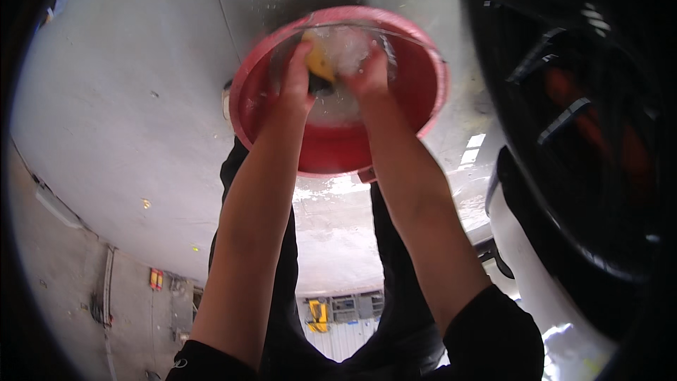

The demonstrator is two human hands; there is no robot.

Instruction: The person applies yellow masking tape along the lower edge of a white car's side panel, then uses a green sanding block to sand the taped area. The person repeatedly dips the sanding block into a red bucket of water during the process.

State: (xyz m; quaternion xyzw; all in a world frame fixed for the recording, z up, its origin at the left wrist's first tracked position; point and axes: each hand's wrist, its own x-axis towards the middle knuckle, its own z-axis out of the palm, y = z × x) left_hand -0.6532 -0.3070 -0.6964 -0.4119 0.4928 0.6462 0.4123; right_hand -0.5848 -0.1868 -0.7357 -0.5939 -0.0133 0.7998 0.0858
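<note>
1. Just left of the sponge (319,58), inside the red basin (239,95): left hand (297,70) against the yellow edge, apparently grasping it. Best held firmly without crushing, to judge by the likely softness.
2. Between both hands: the sponge, tilted, beside blurred white froth (347,44). Probably worth squeezing low, close to the water, to limit splashing.
3. Right of the left grip, across the froth: right hand (370,74), fingers blurred; cannot tell whether closed on anything. Better pressed evenly against the sponge, opposite the left palm.
4. Beyond the right hand: the basin's wall. Safer to work well inside it.
</note>
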